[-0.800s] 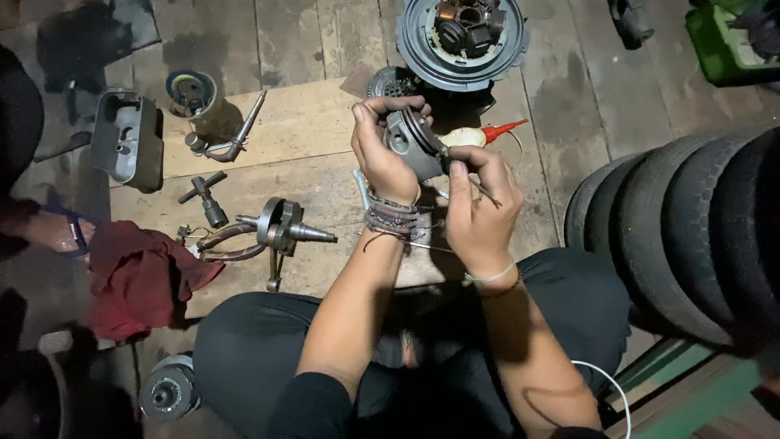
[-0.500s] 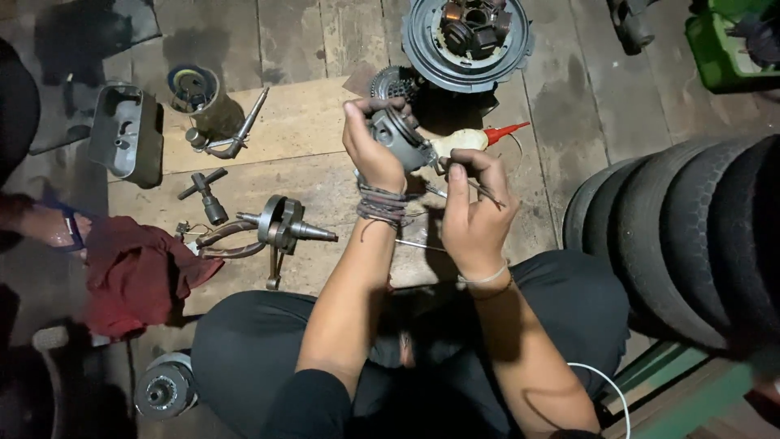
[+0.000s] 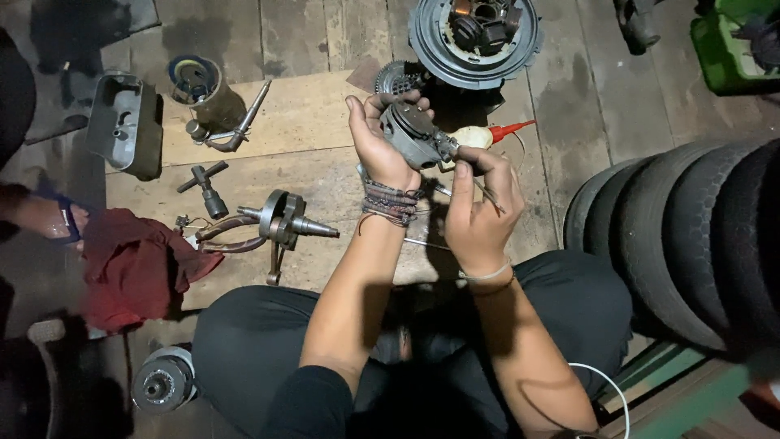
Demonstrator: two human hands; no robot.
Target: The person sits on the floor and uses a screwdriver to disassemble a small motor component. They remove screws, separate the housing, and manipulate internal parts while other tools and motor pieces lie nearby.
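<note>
Two hands meet just above frame centre over a wooden board (image 3: 309,130). Left hand (image 3: 380,146) is clenched around a grey carburettor (image 3: 410,134), held in the air. Right hand (image 3: 479,207) grips a thin tool (image 3: 486,193), fingertips touching the carburettor's lower right side.

Surroundings: red-tipped oil bottle (image 3: 487,134) at 2 o'clock of the carburettor, partly hidden behind the right hand; round engine housing (image 3: 475,36) at 12 o'clock; crankshaft (image 3: 284,221) and T-wrench (image 3: 207,185) at 8 o'clock; grey cover (image 3: 122,126) and red rag (image 3: 134,268) further left; tyres (image 3: 691,236) at 3 o'clock.

Against the earlier frame: both hands sit slightly higher, the carburettor turned a little; floor items unmoved.
</note>
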